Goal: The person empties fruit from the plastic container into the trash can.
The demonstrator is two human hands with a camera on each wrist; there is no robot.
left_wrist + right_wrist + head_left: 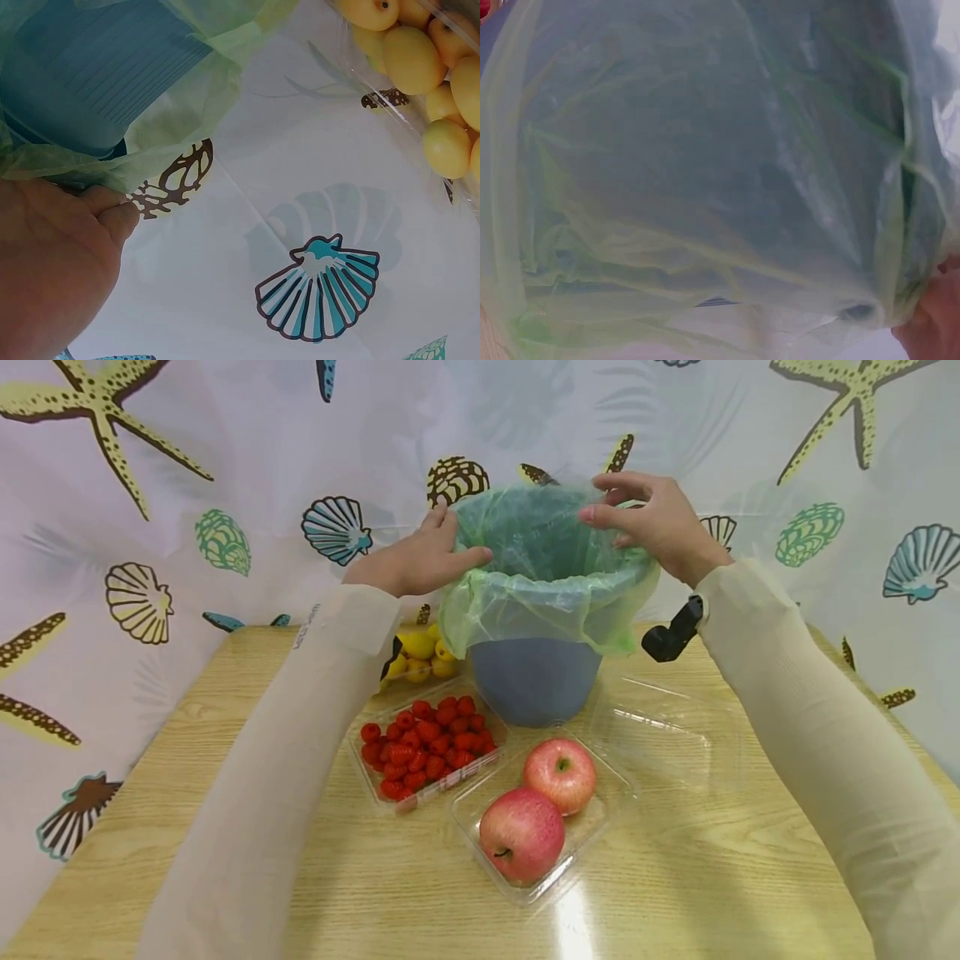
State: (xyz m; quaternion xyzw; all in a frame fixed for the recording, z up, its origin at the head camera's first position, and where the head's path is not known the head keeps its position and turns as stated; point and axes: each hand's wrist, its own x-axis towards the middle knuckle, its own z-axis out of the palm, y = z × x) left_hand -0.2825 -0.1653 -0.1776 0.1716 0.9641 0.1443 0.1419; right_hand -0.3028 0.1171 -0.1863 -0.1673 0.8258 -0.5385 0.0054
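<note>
A blue-grey trash bin (534, 681) stands upright at the back of the table. A translucent green trash bag (540, 602) lines it and is folded over its rim, hanging loosely outside. My left hand (420, 556) grips the bag and rim on the left, its thumb over the edge; the left wrist view also shows the hand (60, 255) at the bag's edge. At the far right of the rim, my right hand (652, 522) pinches the thin bag film with bent fingers. In the right wrist view the bag (705, 165) fills most of the picture, with fingers (934, 315) at its edge.
In front of the bin, one clear tray holds raspberries (427, 743) and another holds two apples (522, 835). Yellow fruits (420, 647) sit in a container behind my left forearm. A clear plastic lid (660, 739) lies right of the bin. A patterned curtain (262, 460) hangs behind.
</note>
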